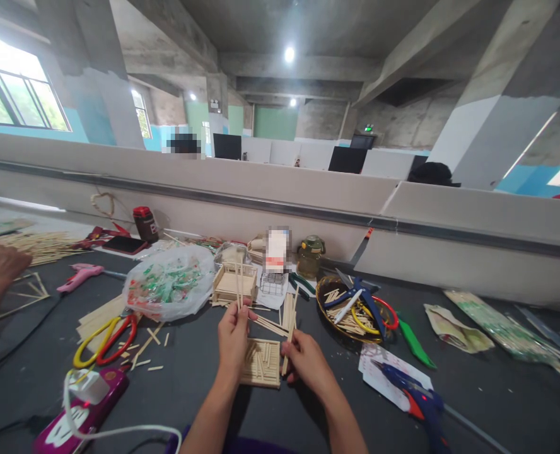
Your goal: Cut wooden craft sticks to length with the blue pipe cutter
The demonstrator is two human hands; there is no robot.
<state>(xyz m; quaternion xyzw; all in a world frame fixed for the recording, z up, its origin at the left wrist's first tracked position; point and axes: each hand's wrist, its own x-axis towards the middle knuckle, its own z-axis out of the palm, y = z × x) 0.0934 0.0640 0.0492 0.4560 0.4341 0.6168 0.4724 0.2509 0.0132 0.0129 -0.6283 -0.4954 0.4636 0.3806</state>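
Note:
My left hand [235, 337] is closed on a couple of thin wooden sticks [239, 280] that point upward. My right hand [305, 359] pinches another wooden stick [290, 337], held nearly upright. Between and below the hands lies a small slatted wooden panel [263, 379] with short stick pieces on it. Just beyond, a bundle of long sticks [288, 309] rests on the dark table. A small box-like stick model [235, 282] stands behind my left hand.
Left are yellow-and-red-handled scissors [119, 340], a plastic bag [169, 284], a pink glue gun [82, 276] and a purple power strip [84, 413]. Right are a basket [325, 325] with sticks and tools, and a blue glue gun [410, 384]. Another person's hand [0, 271] is far left.

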